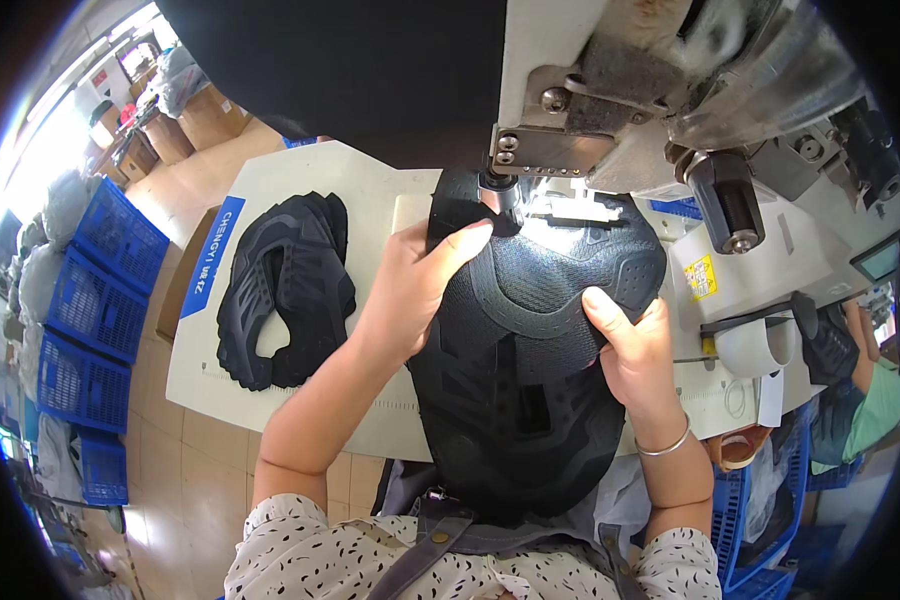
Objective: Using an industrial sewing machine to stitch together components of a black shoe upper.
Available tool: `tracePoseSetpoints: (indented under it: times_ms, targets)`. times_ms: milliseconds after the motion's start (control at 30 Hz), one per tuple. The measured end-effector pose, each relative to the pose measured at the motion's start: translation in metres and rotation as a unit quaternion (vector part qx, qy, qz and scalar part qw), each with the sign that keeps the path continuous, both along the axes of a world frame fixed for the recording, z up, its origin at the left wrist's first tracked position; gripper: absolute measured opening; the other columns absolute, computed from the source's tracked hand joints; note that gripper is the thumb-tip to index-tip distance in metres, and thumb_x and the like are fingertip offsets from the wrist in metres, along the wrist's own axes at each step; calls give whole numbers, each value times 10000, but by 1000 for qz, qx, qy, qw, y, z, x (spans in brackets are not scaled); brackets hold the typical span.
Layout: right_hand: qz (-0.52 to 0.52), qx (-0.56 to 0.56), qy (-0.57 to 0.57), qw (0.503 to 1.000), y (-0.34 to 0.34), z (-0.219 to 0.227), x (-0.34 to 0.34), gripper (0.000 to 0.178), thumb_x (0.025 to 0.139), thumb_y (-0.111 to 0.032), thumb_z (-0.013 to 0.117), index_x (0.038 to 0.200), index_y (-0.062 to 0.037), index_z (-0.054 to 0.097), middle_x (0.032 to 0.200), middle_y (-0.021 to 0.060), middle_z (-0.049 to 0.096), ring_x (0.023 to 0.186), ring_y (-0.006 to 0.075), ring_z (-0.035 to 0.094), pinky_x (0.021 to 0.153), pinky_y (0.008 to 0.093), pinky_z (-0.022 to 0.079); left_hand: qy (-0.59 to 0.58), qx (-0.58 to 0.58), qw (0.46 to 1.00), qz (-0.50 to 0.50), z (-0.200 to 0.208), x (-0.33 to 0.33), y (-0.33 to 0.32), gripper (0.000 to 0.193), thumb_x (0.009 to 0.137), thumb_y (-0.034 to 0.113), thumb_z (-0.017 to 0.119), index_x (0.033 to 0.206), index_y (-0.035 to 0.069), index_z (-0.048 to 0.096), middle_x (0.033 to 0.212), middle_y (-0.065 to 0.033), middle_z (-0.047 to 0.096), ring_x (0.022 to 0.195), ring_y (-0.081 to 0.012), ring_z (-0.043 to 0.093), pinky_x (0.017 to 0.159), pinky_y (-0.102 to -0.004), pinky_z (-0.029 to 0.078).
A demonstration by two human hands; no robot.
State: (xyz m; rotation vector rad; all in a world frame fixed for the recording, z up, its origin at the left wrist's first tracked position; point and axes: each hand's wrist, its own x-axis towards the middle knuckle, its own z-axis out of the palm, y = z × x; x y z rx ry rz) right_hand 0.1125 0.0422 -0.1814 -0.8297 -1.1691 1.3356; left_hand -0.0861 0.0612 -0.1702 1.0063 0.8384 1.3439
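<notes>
Both hands, left (415, 285) and right (630, 345), pinch one black shoe upper (530, 370); one stack of uppers (285, 290) lies alongside.

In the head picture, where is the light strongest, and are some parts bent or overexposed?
Head view: a small lamp lights the black shoe upper brightest at the sewing machine needle; the windows at upper left are blown out white; the fisheye bends the blue crates and table edge near the rim; both the left hand and the right hand look sharp.
</notes>
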Motion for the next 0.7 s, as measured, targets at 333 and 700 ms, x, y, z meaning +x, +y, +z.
tracePoseSetpoints:
  times_ms: [333, 700]
  targets:
    - [67, -76, 14, 995, -16, 0, -7, 156, 834, -97, 604, 904, 40, 575, 766, 83, 623, 532, 155, 600, 440, 239, 488, 44, -123, 991, 28, -12, 14, -56, 268, 869, 248, 583, 928, -13, 591, 790, -6, 602, 668, -53, 540, 577, -201, 451]
    - [168, -99, 1, 981, -28, -1, -17, 173, 877, -161, 562, 931, 3, 566, 732, 79, 630, 515, 110, 570, 481, 209, 471, 51, 3, 997, -50, -11, 36, -58, 211, 905, 209, 527, 812, 25, 572, 760, 22, 562, 647, -23, 486, 532, -205, 385]
